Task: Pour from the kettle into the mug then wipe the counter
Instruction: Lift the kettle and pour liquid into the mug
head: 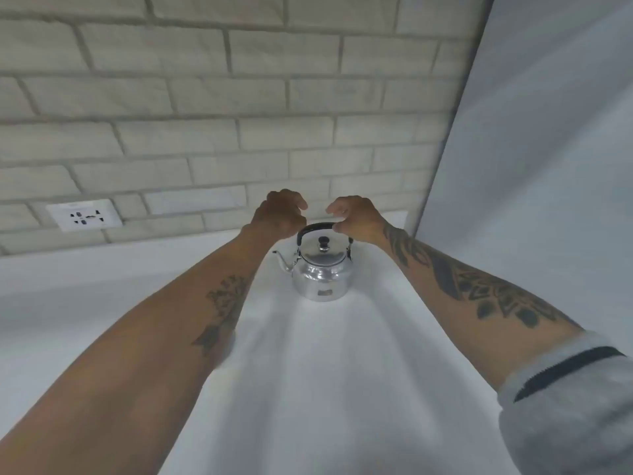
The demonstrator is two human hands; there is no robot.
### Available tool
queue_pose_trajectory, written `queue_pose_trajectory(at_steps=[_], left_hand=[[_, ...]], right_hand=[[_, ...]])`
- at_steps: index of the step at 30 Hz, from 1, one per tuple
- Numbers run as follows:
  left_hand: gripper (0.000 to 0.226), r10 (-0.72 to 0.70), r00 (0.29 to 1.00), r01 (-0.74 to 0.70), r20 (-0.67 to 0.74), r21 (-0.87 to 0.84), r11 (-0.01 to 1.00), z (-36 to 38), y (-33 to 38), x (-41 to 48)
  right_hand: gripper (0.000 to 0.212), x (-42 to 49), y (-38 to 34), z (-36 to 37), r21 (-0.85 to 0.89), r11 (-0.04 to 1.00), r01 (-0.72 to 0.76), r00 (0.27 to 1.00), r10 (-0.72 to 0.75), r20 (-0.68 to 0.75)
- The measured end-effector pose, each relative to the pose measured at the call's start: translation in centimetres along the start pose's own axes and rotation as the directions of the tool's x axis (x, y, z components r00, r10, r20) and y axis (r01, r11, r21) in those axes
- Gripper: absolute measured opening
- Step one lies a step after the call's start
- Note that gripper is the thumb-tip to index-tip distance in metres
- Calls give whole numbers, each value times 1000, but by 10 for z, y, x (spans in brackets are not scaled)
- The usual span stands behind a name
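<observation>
Two bare forearms are seen nearest the lens, stretched forward over the white counter point(325, 389), a grey sleeve point(575, 399) pushed up on the right one. At the far end, close to the brick wall point(205, 97), the steel kettle point(320, 270) is stood upright, spout turned to the left. Its black handle point(317, 228) is arched left to right over the lid. The right hand point(358, 217) is placed nearer, its curled fingers point(337, 228) touching the handle's right end but not yet closed round it. The left hand point(279, 214) is held loosely curled and empty, just beside the handle's left end. No mug is seen.
</observation>
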State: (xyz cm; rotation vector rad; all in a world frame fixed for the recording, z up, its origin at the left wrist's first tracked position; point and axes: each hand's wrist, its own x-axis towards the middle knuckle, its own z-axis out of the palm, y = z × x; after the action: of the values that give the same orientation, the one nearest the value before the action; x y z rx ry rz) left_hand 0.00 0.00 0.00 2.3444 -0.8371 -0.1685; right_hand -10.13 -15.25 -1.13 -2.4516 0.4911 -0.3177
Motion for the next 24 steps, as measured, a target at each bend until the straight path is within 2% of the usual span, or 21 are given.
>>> queue_pose_trajectory(at_steps=[4,9,13,16,18,21,24], left_hand=[[44,5,1000,-5,10,-5,1000,13,5,3],[55,8,998,-15,70,92,996,36,-4,15],[61,8,991,-28,130,152,988,50,-7,22],[45,13,989,-36,147,152,988,59,-14,26],[33,26,994,-38,105,123,992,63,-19,27],[17,52,998,-54,28,82,995,63,-23,28],[10,50,998,-51,27,37,998,60,-25,28]], right_hand=[[48,6,6,8,-62,998,-20,1000,20,-4],[59,16,19,17,-139,989,-56,997,61,38],[61,20,30,25,-168,984,-66,993,81,86],[57,25,35,30,-162,985,-58,993,74,94],[51,28,38,35,-154,987,-47,994,61,89],[35,31,38,42,-129,991,-43,997,52,63],[17,34,34,46,-110,993,-52,999,53,10]])
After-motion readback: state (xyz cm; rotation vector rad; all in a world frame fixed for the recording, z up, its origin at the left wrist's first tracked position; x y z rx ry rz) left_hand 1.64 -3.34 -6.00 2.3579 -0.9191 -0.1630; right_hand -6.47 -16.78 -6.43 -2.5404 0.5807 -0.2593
